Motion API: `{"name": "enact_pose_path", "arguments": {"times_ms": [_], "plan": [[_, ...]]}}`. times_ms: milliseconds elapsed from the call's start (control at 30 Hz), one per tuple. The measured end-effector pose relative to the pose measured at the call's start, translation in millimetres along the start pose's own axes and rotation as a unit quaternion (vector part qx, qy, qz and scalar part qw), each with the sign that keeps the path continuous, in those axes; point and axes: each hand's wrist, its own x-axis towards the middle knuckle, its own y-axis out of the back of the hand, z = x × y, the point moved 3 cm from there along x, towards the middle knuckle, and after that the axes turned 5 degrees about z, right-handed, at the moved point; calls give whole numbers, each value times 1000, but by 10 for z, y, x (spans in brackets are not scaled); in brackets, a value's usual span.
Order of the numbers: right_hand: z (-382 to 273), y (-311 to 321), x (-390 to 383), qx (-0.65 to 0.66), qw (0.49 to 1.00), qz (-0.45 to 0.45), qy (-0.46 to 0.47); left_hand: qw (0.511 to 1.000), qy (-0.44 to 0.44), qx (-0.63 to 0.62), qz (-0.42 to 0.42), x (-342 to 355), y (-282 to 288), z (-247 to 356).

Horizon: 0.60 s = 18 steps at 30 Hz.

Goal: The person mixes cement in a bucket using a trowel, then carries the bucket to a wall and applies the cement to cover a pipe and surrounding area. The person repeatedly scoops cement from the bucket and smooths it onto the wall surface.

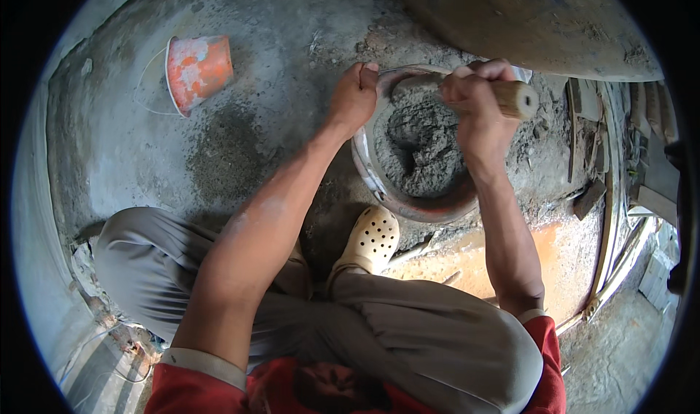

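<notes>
A round tub holds grey, lumpy wet mortar with a dark hollow in it. My left hand is closed on the tub's left far rim, thumb on top. In my right hand, the fingers wrap round the thick wooden handle of a trowel, over the tub's far right side. The handle's butt sticks out to the right of my fist. What looks like its grey blade lies at the far edge of the mortar, partly hidden by my hand.
An orange bucket smeared with grey lies tipped on the concrete floor. A large brown rounded surface fills the far right. Wooden boards and rubble line the right side. My cream clog stands close to the tub.
</notes>
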Motion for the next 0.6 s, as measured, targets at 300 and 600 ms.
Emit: {"name": "enact_pose_path", "arguments": {"times_ms": [300, 600], "plan": [[58, 294, -536, -194, 885, -420, -52, 996, -8, 87, 8, 91, 47, 62], [-660, 472, 84, 91, 965, -243, 35, 999, -42, 18, 21, 73, -9, 5]]}}
